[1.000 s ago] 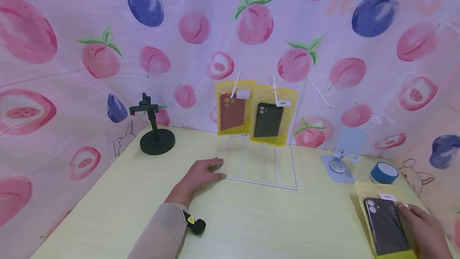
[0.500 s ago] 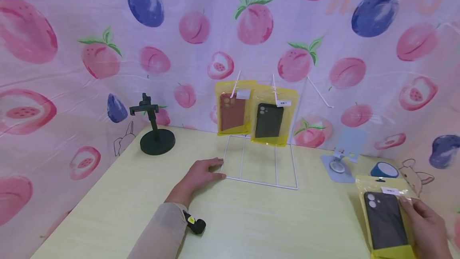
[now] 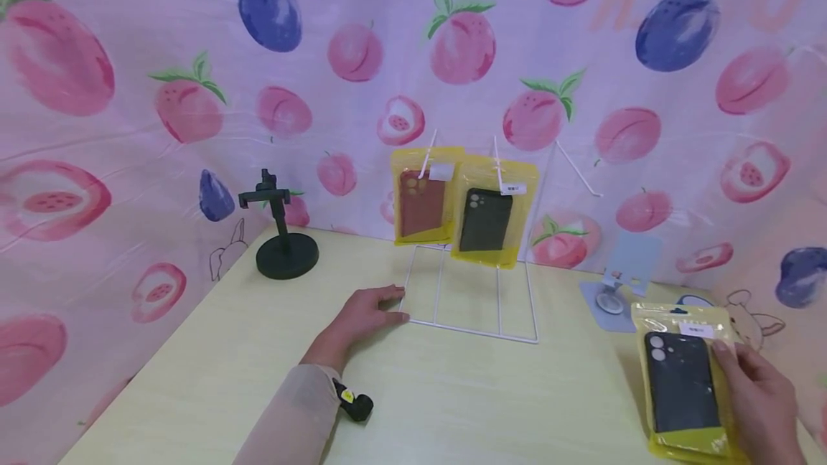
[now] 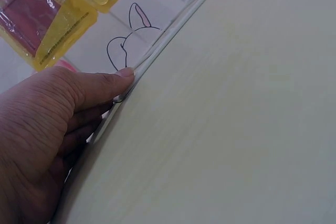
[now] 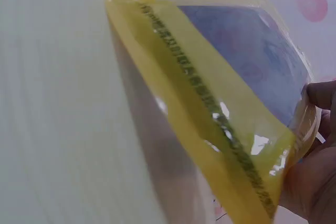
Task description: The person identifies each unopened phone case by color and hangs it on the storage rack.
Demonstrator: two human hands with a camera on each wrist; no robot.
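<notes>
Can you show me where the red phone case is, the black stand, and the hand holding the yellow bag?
red phone case point(image 3: 417, 207): head view, middle of the case inside its hanging bag.
black stand point(image 3: 287, 261): head view, its round base.
right hand point(image 3: 762, 400): head view, back of the hand gripping the yellow bag point(image 3: 685, 386).

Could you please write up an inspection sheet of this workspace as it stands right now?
Surface: pale yellow table, wood-grain top.
Job's things: yellow packet with a dark phone case, lifted and tilted; white wire rack with two packets hanging on its hooks, red case and dark case; a third hook is bare.
Clutter: black phone stand, light blue folding stand, partly hidden blue round thing.
Hands: left hand rests on the table, fingertips touching the rack's base corner; right hand grips the packet's right edge.
Cables: nothing seen.
Surroundings: pink fruit-print cloth behind and beside the table.
</notes>
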